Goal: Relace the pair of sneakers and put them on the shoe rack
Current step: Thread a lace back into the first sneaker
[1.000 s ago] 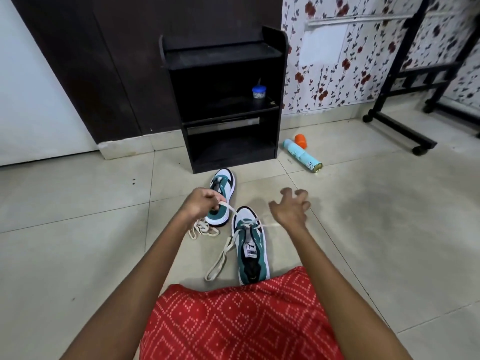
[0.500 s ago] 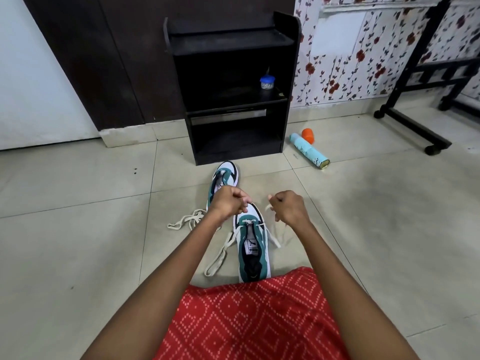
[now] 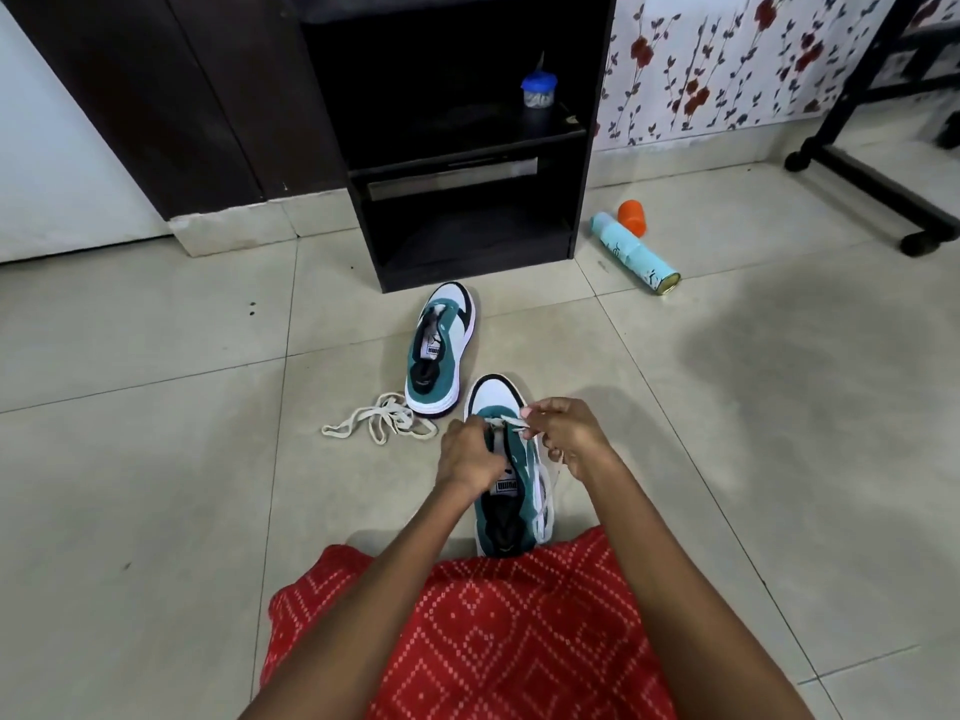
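Domestic room, not a workspace: beige tiled floor (image 3: 156,459), floral wallpaper (image 3: 727,70), dark wood panelling (image 3: 208,96), small black shoe rack (image 3: 467,272) at the wall, spray can (image 3: 634,257) and orange cap (image 3: 631,215) loose on the floor, wheeled black frame (image 3: 872,194).

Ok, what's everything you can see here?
near sneaker: one, teal and white, floor, closest
far sneaker: one, same colours, floor beyond it
loose lace: one, cream, floor beside far sneaker
threaded lace: one, white, in near sneaker
shoe rack: one, black, against the wall
jar: one, blue lid, on rack shelf
spray can: one, light blue, lying right of rack
cap: one, orange, beside the can
wheeled frame: one, black, far right
cloth: one, red, over the lap
left hand: one, grips near sneaker
right hand: one, pinches threaded lace
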